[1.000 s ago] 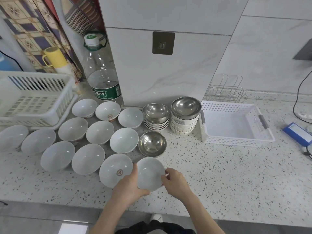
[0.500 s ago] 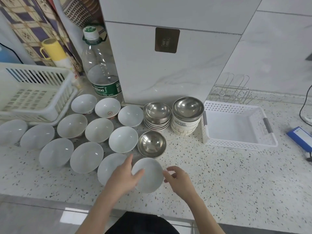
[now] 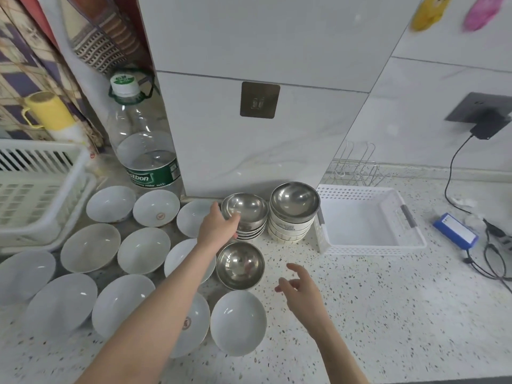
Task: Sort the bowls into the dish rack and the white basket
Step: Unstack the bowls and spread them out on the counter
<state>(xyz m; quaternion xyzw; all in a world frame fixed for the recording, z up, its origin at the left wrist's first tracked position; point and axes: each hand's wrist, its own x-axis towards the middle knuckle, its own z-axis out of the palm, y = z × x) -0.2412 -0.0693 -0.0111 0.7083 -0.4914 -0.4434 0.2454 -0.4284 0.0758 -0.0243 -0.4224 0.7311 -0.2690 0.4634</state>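
The left hand point(image 3: 219, 227) pinched the rim of the top steel bowl point(image 3: 245, 209) on its stack, probably to lift it off alone. The right hand point(image 3: 300, 286) hovered with fingers loosely spread, holding nothing. The white basket point(image 3: 410, 234) waited at three o'clock of the stack, the dish rack point(image 3: 41, 189) at nine o'clock.

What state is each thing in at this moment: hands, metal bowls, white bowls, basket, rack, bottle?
left hand: gripping top steel bowl of its stack.
right hand: open, holding nothing.
single steel bowl: upright, empty.
nearest white bowl: upright on counter.
white basket: empty.
dish rack: empty.
water bottle: capped, partly full.
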